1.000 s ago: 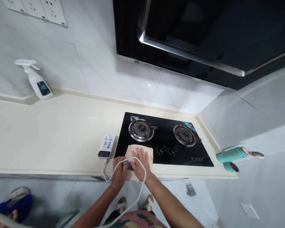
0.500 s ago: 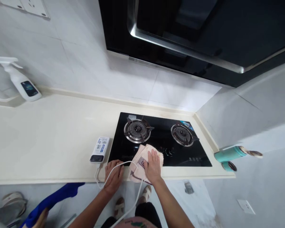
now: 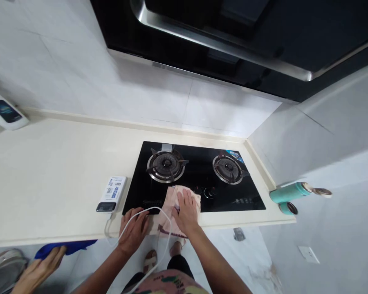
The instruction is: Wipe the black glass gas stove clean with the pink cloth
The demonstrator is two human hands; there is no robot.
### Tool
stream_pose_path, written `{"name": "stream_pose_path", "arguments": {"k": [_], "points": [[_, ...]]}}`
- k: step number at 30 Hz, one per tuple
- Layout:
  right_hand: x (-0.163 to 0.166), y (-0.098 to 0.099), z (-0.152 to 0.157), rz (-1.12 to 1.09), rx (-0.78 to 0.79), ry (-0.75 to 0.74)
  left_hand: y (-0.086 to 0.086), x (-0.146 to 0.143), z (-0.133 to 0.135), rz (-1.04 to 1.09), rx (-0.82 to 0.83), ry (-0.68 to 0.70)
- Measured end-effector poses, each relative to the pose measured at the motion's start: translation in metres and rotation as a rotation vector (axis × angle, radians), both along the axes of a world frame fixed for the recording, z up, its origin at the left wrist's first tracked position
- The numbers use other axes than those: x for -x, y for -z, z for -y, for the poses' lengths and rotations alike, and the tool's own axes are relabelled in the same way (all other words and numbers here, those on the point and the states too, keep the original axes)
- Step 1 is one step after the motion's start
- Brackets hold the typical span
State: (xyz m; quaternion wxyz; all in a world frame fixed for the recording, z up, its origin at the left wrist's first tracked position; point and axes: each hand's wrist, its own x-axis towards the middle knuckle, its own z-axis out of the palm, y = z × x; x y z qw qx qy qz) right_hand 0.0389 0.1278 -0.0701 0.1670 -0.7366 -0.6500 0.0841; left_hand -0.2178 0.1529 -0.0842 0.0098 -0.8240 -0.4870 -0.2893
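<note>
The cloth [image 3: 168, 202] was pale pink, soft-textured and creased, with a dark reddish band along its lower edge and a small greyish patch partly covered by the thumb. It lay across the front edge of the black hob [image 3: 199, 169], its lower part extending over the counter [image 3: 64, 171] edge. The right hand [image 3: 186, 214] was open, palm down, fingers extended and pressed on the cloth. The left hand [image 3: 133, 229] was open, fingers bent slightly over the counter edge at the hob's front left corner.

Count: pink cloth, one; hob, one, with two burners [image 3: 167, 165]; white power bank [image 3: 112, 192], one; white cable [image 3: 171, 227], one; teal containers [image 3: 290, 192], two; white bottle [image 3: 9, 116], one, cut off by the frame; range hood [image 3: 187, 53], one. One co-worker's hand [image 3: 47, 263] held one blue cloth [image 3: 75, 247].
</note>
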Motion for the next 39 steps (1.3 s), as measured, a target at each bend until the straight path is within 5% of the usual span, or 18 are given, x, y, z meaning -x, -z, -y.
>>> {"name": "stream_pose_path", "arguments": {"k": [5,9,14,19,28,39], "points": [[-0.058,0.014,0.066,0.011,-0.116,-0.045,0.001,0.001,-0.001,-0.017,-0.001,-0.014],[-0.127,0.015,0.091,-0.003,-0.086,0.103,0.001,0.002,-0.001,-0.019,0.007,-0.009],[-0.192,-0.004,0.076,0.088,0.046,0.344,-0.001,0.003,-0.001,-0.037,-0.026,0.014],[-0.211,-0.022,0.046,0.149,0.126,0.615,-0.002,0.003,-0.001,-0.044,-0.036,0.011],[-0.219,-0.036,-0.003,-0.219,0.079,0.418,-0.005,-0.001,-0.001,-0.082,-0.061,-0.007],[-0.202,-0.057,-0.071,-0.224,0.154,0.083,-0.012,-0.002,-0.002,-0.113,-0.032,-0.008]]}}
